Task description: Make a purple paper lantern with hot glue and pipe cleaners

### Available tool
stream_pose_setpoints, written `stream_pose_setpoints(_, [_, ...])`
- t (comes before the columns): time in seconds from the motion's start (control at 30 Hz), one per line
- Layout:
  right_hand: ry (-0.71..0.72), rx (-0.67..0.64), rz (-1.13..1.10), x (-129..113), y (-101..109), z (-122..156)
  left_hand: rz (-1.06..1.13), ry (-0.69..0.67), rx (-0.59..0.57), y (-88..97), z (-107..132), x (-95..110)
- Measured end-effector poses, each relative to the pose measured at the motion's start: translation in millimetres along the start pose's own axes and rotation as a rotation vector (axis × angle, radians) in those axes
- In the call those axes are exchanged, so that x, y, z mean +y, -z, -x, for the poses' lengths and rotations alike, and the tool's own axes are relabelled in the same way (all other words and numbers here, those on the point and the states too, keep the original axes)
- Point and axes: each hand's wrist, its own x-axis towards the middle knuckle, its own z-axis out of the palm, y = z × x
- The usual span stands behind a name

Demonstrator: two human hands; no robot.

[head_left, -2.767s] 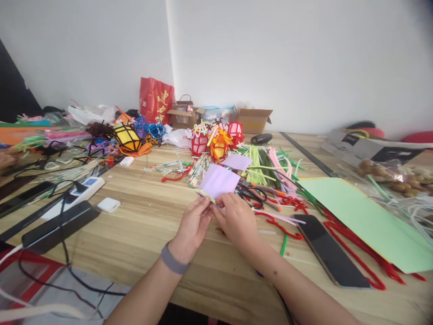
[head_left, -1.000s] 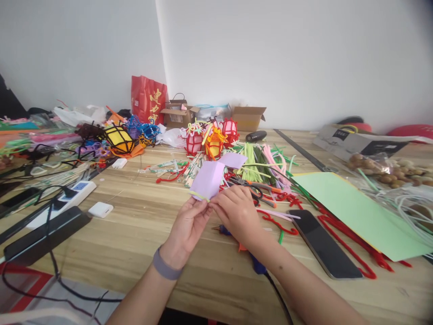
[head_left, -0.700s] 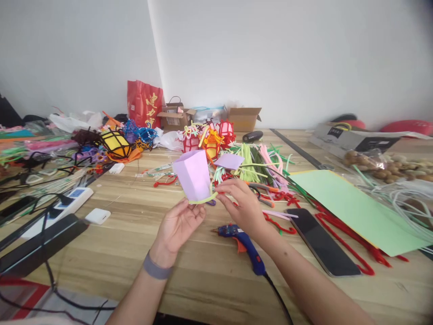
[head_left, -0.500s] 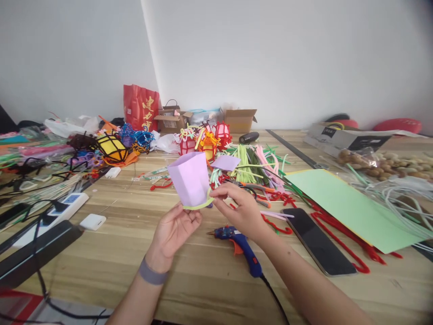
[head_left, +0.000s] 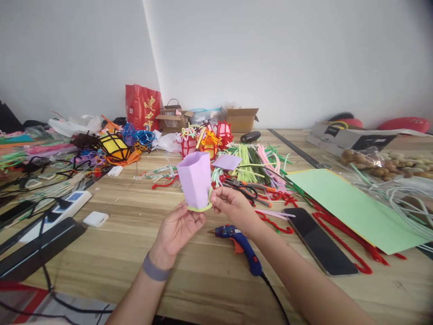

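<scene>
I hold a lilac paper tube (head_left: 195,183) upright above the wooden table (head_left: 135,234); a pale green pipe cleaner ring (head_left: 202,208) runs round its lower edge. My left hand (head_left: 177,228) supports the tube from below, fingers curled on its bottom edge. My right hand (head_left: 233,205) pinches the ring and paper at the right side. A blue glue gun (head_left: 238,241) lies on the table just below my right hand, its cord trailing toward me.
Loose pipe cleaners (head_left: 257,162), scissors (head_left: 241,187) and small lanterns (head_left: 206,140) crowd behind the hands. A dark phone (head_left: 320,241) and green paper sheet (head_left: 352,210) lie right. A power strip (head_left: 64,205), white case (head_left: 95,219) and black cables sit left.
The flat folded lilac paper has been opened into an upright tube and lifted. My hands rose off the table, uncovering the glue gun beneath them.
</scene>
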Motion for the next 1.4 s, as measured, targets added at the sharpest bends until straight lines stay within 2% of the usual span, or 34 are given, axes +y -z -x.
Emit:
stream_pose_setpoints(0.07, [-0.004, 0.029, 0.028, 6, 2, -2, -0.046, -0.040, -0.007, -0.9, -1, -1])
stream_pose_setpoints(0.17, [0.018, 0.148, 0.176, 14, 7, -2, -0.174, -0.205, 0.025, -4.7, -4, -4])
stream_pose_setpoints(0.23, [0.118, 0.293, 0.413, 14, 7, 1, -0.305, -0.319, 0.063, -7.5, -6, -7])
stream_pose_setpoints(0.3, [0.308, 0.381, 0.692, 9, 3, 8, -0.441, -0.414, 0.082, -8.9, -9, -10])
stream_pose_setpoints(0.4, [0.580, 0.301, 0.938, -2, -10, 19, -0.649, -0.456, 0.094, -7.6, -10, -16])
stream_pose_setpoints(0.47, [0.652, 0.282, 1.011, -6, -18, 24, -0.804, -0.479, 0.094, -5.5, -8, -20])
stream_pose_setpoints(0.6, [0.589, 0.284, 1.025, -5, -25, 25, -1.250, -0.632, 0.182, -3.6, 1, -28])
stream_pose_setpoints(0.7, [0.560, 0.267, 1.008, -3, -23, 23, -1.406, -0.758, 0.205, -4.0, 7, -33])
stream_pose_setpoints(0.8, [0.553, 0.271, 0.994, -4, -21, 23, -1.260, -0.740, 0.174, -4.1, 9, -35])
stream_pose_setpoints(0.93, [0.542, 0.259, 1.007, -7, -19, 22, -0.754, -0.521, 0.097, -4.3, 7, -33])
stream_pose_setpoints(1.0, [0.545, 0.227, 1.044, -6, -19, 22, -0.592, -0.472, 0.072, -5.3, 5, -30])
stream_pose_setpoints(1.13, [0.601, 0.184, 1.181, -1, -21, 24, -0.442, -0.491, 0.096, -10.0, 1, -24])
stream_pose_setpoints(1.23, [0.689, 0.193, 1.299, 0, -22, 26, -0.311, -0.441, 0.113, -15.2, 1, -20])
stream_pose_setpoints(1.4, [0.815, 0.209, 1.437, -7, -23, 30, -0.233, -0.366, 0.073, -19.2, 6, -17])
